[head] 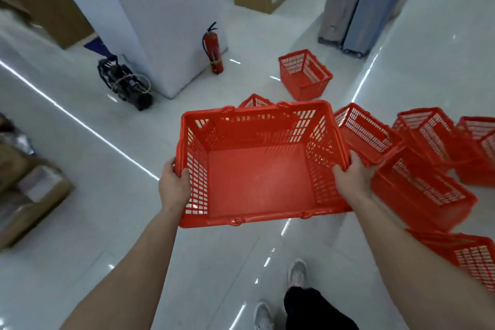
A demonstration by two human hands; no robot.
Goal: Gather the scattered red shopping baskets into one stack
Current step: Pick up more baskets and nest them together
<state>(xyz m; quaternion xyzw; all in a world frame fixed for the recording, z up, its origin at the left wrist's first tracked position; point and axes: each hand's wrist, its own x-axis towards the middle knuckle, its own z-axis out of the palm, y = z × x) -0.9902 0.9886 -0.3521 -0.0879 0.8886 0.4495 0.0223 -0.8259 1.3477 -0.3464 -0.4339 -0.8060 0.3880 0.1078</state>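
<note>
A red basket (257,177) is held open-side up above the floor (107,209). Its left rim is clasped by the left grip (174,182) and its right rim by the right grip (353,174), fingers curled. Scattered baskets (423,187) are seen just to the right, several apparently tilted. A lone basket (305,75) stands farther off, near a fire extinguisher (213,48).
</note>
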